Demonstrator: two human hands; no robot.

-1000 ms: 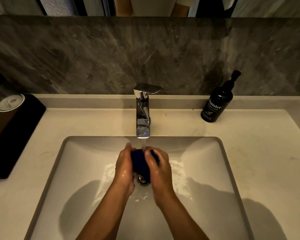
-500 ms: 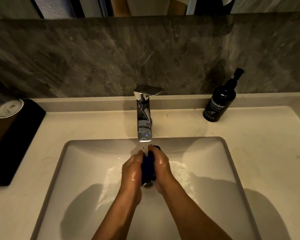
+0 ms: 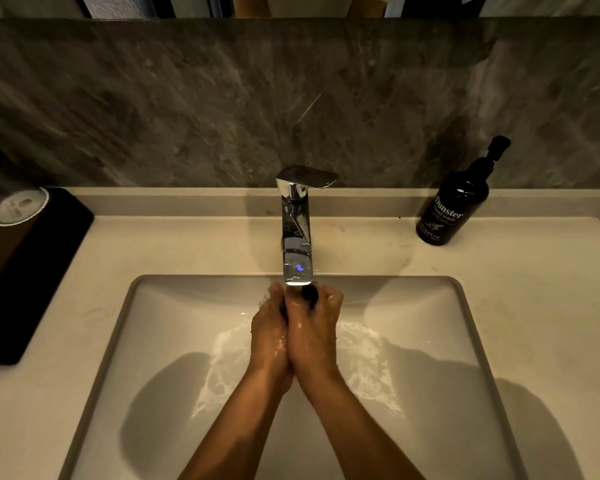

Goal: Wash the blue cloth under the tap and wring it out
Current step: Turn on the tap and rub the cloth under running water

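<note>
Both my hands are pressed together over the white sink [image 3: 430, 341], right under the spout of the chrome tap [image 3: 297, 237]. The blue cloth [image 3: 309, 293] is squeezed between them. Only a small dark bit of it shows at my fingertips, touching the spout's end. My left hand [image 3: 269, 336] and my right hand [image 3: 314, 332] are wet and closed around it. Water foams on the sink floor on both sides of my wrists.
A black hand-wash pump bottle [image 3: 456, 206] stands on the counter at the back right. A black tray [image 3: 25, 268] with an upturned glass [image 3: 9, 199] sits at the left. A dark marble wall rises behind the tap.
My hands have closed tighter together and moved up toward the spout. Far less of the blue cloth shows than a second ago.
</note>
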